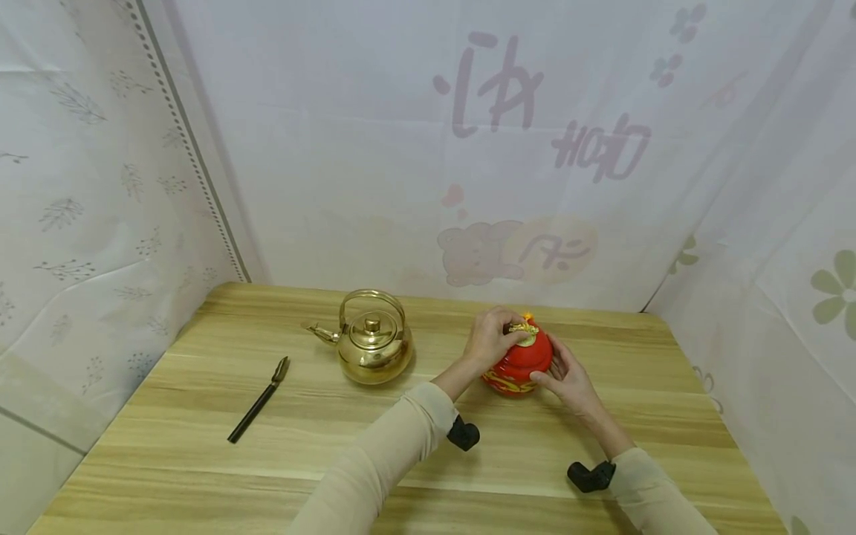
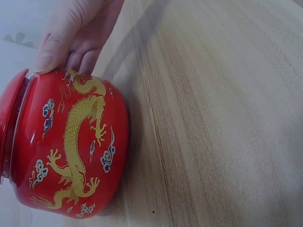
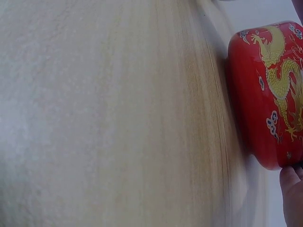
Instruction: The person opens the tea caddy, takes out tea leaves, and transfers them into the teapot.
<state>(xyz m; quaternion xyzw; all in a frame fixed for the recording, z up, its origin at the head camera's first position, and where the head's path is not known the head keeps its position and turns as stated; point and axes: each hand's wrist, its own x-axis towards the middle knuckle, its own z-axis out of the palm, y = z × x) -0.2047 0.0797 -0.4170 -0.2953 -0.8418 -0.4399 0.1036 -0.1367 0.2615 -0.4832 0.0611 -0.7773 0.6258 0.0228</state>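
A red jar (image 1: 511,380) with a gold dragon stands upright on the table. Its red lid (image 1: 533,353) carries a gold ornamental knob (image 1: 524,332). My left hand (image 1: 491,338) pinches that knob from above. Around the jar's right side curls my right hand (image 1: 568,377), thumb toward the front and fingers behind. In the left wrist view, a narrow dark gap shows between the lid (image 2: 8,116) and the jar body (image 2: 78,142), and the right thumb presses near the rim. The right wrist view catches the jar (image 3: 265,94) with right-hand fingertips (image 3: 289,182) against it.
Left of the jar stands a brass kettle (image 1: 374,360) with an upright handle, its spout pointing left. Farther left lies a slim tool (image 1: 257,405) with a black handle and a brassy tip. Patterned cloth hangs behind the wooden table (image 1: 321,461) and at both sides.
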